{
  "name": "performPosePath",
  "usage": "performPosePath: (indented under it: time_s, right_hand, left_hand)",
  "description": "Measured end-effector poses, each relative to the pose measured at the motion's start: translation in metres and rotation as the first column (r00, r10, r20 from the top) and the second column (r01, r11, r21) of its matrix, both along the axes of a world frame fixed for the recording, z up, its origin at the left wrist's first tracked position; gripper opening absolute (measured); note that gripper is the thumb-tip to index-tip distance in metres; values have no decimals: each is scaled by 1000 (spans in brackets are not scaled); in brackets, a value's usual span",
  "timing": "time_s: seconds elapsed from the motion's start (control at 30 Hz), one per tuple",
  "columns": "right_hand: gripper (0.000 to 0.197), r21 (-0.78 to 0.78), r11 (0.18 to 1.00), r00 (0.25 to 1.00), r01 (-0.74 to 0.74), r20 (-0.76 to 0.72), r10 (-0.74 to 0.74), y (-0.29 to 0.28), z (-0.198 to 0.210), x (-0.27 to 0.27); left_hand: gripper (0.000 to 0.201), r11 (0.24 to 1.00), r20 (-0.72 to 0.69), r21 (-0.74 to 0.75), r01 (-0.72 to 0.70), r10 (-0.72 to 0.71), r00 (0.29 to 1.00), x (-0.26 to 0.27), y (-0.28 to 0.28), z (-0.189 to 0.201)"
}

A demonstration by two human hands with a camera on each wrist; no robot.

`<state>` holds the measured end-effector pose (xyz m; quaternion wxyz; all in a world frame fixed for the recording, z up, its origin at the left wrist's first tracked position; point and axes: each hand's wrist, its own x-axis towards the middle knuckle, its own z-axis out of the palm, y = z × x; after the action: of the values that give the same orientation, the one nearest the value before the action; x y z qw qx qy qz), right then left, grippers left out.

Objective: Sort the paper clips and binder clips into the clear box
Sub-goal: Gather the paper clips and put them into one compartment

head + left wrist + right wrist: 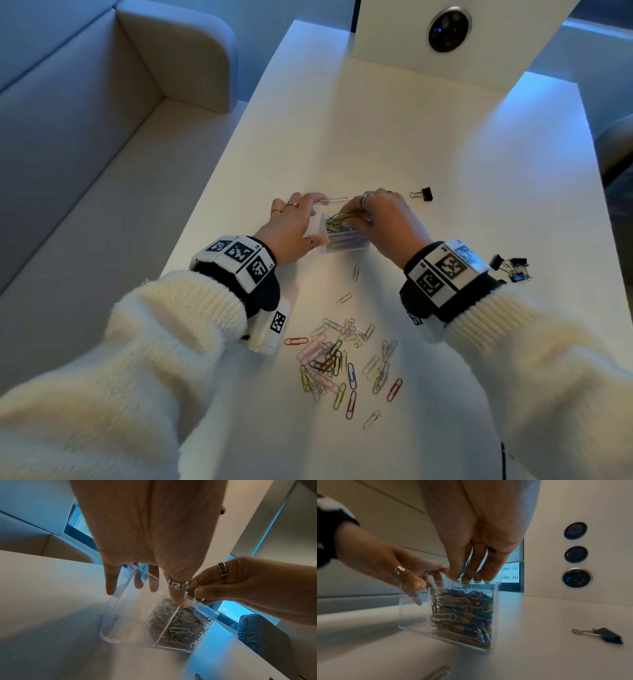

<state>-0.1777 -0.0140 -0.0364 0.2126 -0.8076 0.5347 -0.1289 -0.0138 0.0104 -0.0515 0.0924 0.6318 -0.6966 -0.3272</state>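
A clear box (346, 245) with two compartments stands on the white table (411, 137). Its right compartment (181, 627) is packed with coloured paper clips (462, 612); the left one (126, 626) is bare. My left hand (308, 219) holds the box, thumb (178, 597) on the rim at the divider and fingers down the far side. Just above the filled compartment my right hand (352, 214) pinches a few paper clips in its bunched fingertips (462, 574). Loose paper clips (335, 359) lie in a pile near me.
One black binder clip (424, 194) lies right of the box, also in the right wrist view (604, 636). Several more binder clips (512, 269) sit by my right wrist near the table's right edge. A sofa (85, 137) runs along the left. A white panel (445, 31) stands at the far end.
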Motion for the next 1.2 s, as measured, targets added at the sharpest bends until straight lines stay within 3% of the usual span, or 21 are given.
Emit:
performPosePath:
  time_s: [0.17,0.27,0.37,0.53,0.7,0.9,1.07,1.2]
  right_hand:
    - [31,-31,999,999,-38,1,38,3,-10,-12]
    - [34,-103,976,972,-190,-159,172,10,-16,-12]
    - [26,-212,949,936,-232,-314,159,12,-17,-16]
    - [22,-257,958,975,-129,-209,76,6,-9,-25]
    - [28,-152,958,917,-242,-359,175,11,-13,-19]
    - [37,-199,975,973,-104,-226,58,9,-12,-16]
    - [41,-121,970,905,-212,-398,148,12,-17,-13]
    - [36,-111,987,965,-114,-247,84,12,-14,-23]
  left_hand:
    - [63,1000,-8,-1,5,-5,1000,1,0,0]
    - [64,1000,-7,-2,13,-13,1000,1,0,-1]
    - [64,1000,4,-4,22,-22,1000,1,-1,-1]
    - [63,1000,6,0,16,-16,1000,1,0,0]
    - [64,1000,14,-1,26,-26,1000,1,0,0]
    - [64,1000,24,-2,22,-22,999,1,-1,-1]
    - [65,1000,27,-15,16,-16,1000,0,-2,-3]
    - [65,1000,24,-4,30,-30,999,1,-2,0]
